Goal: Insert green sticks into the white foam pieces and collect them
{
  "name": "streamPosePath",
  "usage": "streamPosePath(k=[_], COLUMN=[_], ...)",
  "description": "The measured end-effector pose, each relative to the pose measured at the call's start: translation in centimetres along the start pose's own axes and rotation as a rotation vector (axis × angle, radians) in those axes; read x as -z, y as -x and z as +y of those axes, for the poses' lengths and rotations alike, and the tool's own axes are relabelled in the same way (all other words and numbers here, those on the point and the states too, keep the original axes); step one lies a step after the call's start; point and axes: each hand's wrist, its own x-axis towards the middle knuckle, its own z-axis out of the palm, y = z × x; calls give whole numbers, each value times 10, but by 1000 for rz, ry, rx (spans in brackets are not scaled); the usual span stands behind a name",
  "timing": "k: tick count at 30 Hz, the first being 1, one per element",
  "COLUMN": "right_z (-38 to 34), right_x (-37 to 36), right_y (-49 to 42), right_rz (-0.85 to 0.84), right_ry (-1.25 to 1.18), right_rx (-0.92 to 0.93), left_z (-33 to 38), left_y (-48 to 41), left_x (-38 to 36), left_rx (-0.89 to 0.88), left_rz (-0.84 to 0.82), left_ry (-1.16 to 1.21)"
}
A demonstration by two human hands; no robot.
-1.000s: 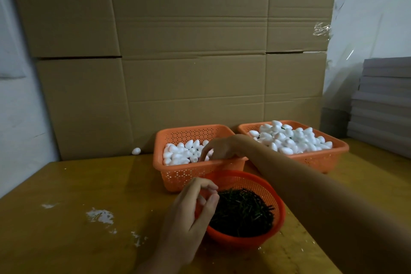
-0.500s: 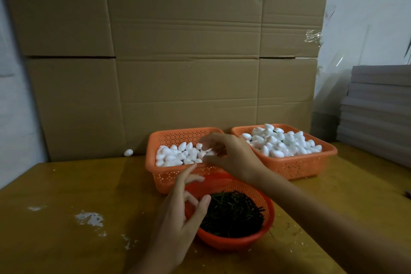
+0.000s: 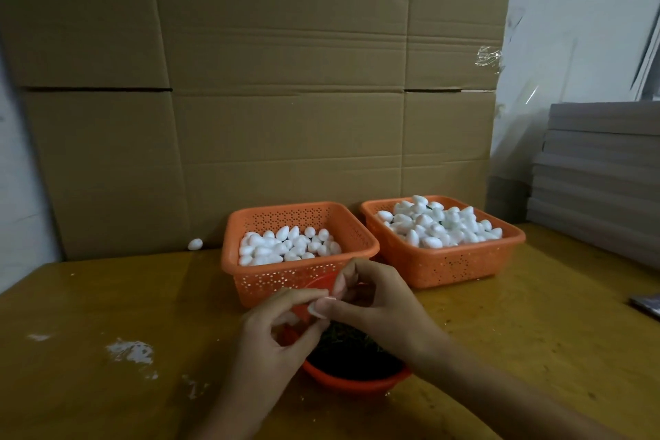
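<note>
Assembly step, most likely: stick into foam.
On the table (image 3: 107, 296), the far left basket (image 3: 300, 271) holds plain foam pieces (image 3: 285, 246). The far right basket (image 3: 464, 264) holds a pile with green showing, and the near bowl (image 3: 353, 380) holds the green sticks (image 3: 353, 350). Your left hand (image 3: 275, 336) and right hand (image 3: 382, 307) are both pinched narrow, tips touching above the bowl. I cannot tell what they hold. Line the stick up with the piece's long axis, push straight and gently, then drop it far right.
</note>
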Motion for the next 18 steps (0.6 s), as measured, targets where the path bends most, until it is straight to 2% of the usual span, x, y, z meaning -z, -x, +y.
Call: streamPosePath(k=[4, 6, 9, 11, 18], right_z=[3, 7, 12, 11, 15], right_x=[5, 8, 4, 2, 3], right_y=[0, 1, 2, 1, 1], right_rz=[-8, -60, -294, -354, -266], right_ry=[123, 372, 742, 771, 654], right_rx=[21, 43, 89, 62, 31], left_z=[-3, -6, -8, -6, 2], left_y=[1, 2, 3, 3, 4], left_x=[-1, -2, -3, -3, -2], left_rx=[1, 7, -14, -12, -15], left_rz=[-20, -17, -6, -10, -17], left_ry=[10, 12, -27, -34, 125])
